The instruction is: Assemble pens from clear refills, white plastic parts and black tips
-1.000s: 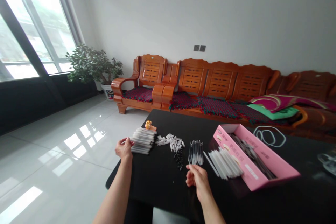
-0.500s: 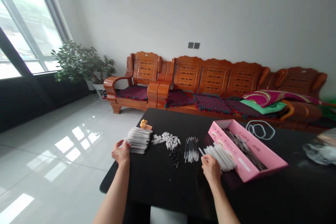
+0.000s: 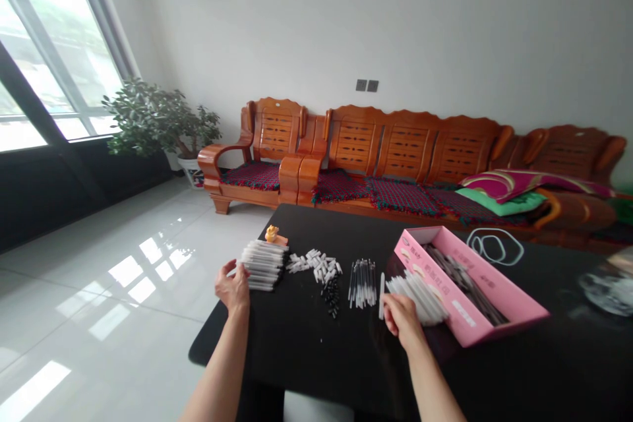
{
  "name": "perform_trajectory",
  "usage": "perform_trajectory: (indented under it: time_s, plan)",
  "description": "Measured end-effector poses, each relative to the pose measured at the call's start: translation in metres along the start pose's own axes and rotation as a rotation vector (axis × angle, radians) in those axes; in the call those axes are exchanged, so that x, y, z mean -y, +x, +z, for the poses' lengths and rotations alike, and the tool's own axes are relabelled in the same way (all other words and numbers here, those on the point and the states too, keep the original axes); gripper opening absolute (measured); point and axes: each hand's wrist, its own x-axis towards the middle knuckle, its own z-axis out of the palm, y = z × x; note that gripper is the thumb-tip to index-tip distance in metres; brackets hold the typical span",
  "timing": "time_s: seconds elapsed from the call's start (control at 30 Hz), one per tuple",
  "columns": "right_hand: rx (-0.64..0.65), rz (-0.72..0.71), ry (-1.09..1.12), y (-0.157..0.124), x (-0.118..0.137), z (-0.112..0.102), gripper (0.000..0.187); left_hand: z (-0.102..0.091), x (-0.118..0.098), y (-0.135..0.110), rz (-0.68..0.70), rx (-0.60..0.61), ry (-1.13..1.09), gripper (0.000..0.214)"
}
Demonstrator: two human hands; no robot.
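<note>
My left hand point(image 3: 232, 287) rests at the left end of a stack of white pen barrels point(image 3: 263, 264) on the black table point(image 3: 346, 356), fingers curled against the stack. My right hand point(image 3: 401, 316) pinches one white pen barrel point(image 3: 381, 286), held nearly upright beside a second heap of white barrels point(image 3: 418, 295). That heap leans on a pink box point(image 3: 499, 297) holding dark pens. Between my hands lie white caps point(image 3: 319, 264), small black parts point(image 3: 332, 295) and a bunch of ink refills point(image 3: 362, 274).
A small orange figurine point(image 3: 271, 234) stands behind the left stack. White rubber loops point(image 3: 494, 245) and a clear bag point(image 3: 610, 287) lie at the table's right. A wooden sofa set point(image 3: 395, 158), a potted plant point(image 3: 158, 120) and glossy floor tiles lie beyond.
My right hand went from the table's middle to the heap by the pink box and lifted one white barrel from it. My left hand stayed at the left stack.
</note>
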Motion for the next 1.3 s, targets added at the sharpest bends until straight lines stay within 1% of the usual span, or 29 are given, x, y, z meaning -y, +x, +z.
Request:
perform_trajectory:
  time_s: [0.03, 0.07, 0.13, 0.2, 0.27, 0.33, 0.4, 0.47, 0.5, 0.57, 0.63, 0.7, 0.77, 0.93, 1.07, 1.3]
  plan:
    - [0.028, 0.083, 0.135, -0.005, 0.000, 0.005, 0.027, 0.003, -0.004, -0.006, 0.023, 0.033, -0.003, 0.038]
    - [0.012, 0.115, 0.238, -0.010, 0.000, 0.010, 0.027, 0.007, -0.008, -0.014, 0.049, 0.082, -0.009, 0.038]
    - [-0.032, 0.118, 0.328, -0.019, 0.000, 0.018, 0.026, 0.018, -0.017, -0.036, 0.119, 0.238, -0.024, 0.036]
    - [-0.062, 0.085, 0.330, -0.025, -0.001, 0.023, 0.026, 0.032, -0.025, -0.064, 0.202, 0.429, -0.022, 0.031]
    - [-0.064, 0.060, 0.305, -0.027, -0.002, 0.025, 0.026, 0.046, -0.032, -0.094, 0.305, 0.581, 0.010, 0.023]
    - [-0.062, 0.051, 0.284, -0.028, -0.003, 0.024, 0.027, 0.059, -0.039, -0.123, 0.381, 0.705, 0.056, 0.017]
    - [-0.054, 0.048, 0.266, -0.027, -0.004, 0.023, 0.027, 0.072, -0.045, -0.147, 0.435, 0.822, 0.137, 0.016]
    - [-0.042, 0.044, 0.249, -0.027, -0.006, 0.023, 0.028, 0.084, -0.052, -0.165, 0.490, 0.935, 0.249, 0.018]
    - [-0.037, 0.039, 0.242, -0.026, -0.007, 0.022, 0.028, 0.090, -0.055, -0.172, 0.517, 0.973, 0.321, 0.019]
    - [-0.040, 0.034, 0.232, -0.027, -0.008, 0.022, 0.028, 0.102, -0.060, -0.182, 0.567, 0.997, 0.466, 0.019]
    - [-0.043, 0.038, 0.225, -0.027, -0.009, 0.022, 0.029, 0.113, -0.064, -0.187, 0.598, 0.991, 0.595, 0.018]
    - [-0.040, 0.036, 0.223, -0.027, -0.010, 0.022, 0.030, 0.121, -0.065, -0.189, 0.615, 0.990, 0.684, 0.017]
    - [-0.034, 0.030, 0.225, -0.028, -0.009, 0.023, 0.030, 0.125, -0.065, -0.189, 0.620, 0.995, 0.726, 0.017]
    - [-0.035, 0.024, 0.231, -0.030, -0.006, 0.023, 0.031, 0.121, -0.070, -0.188, 0.645, 0.991, 0.754, 0.023]
    - [-0.027, 0.041, 0.238, -0.030, -0.005, 0.023, 0.032, 0.117, -0.080, -0.188, 0.616, 1.020, 0.793, 0.027]
    - [-0.027, 0.063, 0.272, -0.027, -0.007, 0.022, 0.032, 0.122, -0.085, -0.187, 0.584, 1.075, 0.811, 0.029]
